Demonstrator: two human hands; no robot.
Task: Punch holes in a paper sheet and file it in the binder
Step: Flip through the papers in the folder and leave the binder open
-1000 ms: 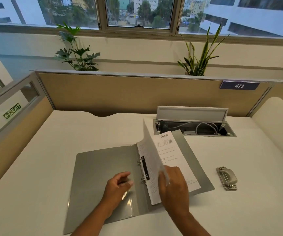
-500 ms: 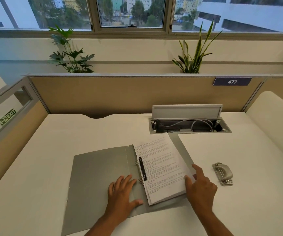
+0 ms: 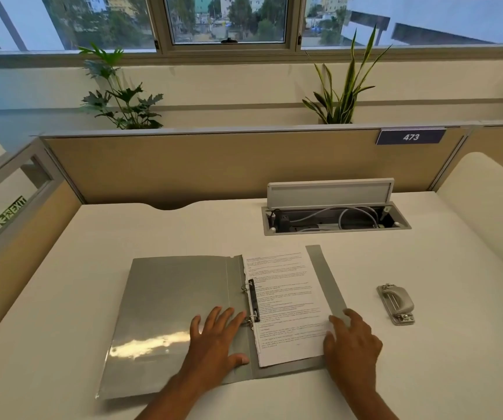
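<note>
The white desk (image 3: pixel 123 237) filled the lower frame, backed by a tan partition (image 3: pixel 213 165). A leafy plant (image 3: pixel 120 98) and a spiky plant (image 3: pixel 344 86) stood beneath the window (image 3: pixel 227 19). Right of centre, a cable hatch (image 3: pixel 335 219) stood open. Low in the middle the grey binder (image 3: pixel 168 298) lay open, with the paper sheet (image 3: pixel 286 298) flat at its rings. The left hand (image 3: pixel 216 338) pressed flat on the inner cover. The right hand (image 3: pixel 353 341) lay with loose fingers at the sheet's right edge, grasping nothing. The hole punch (image 3: pixel 395 303) sat apart at the right.
</note>
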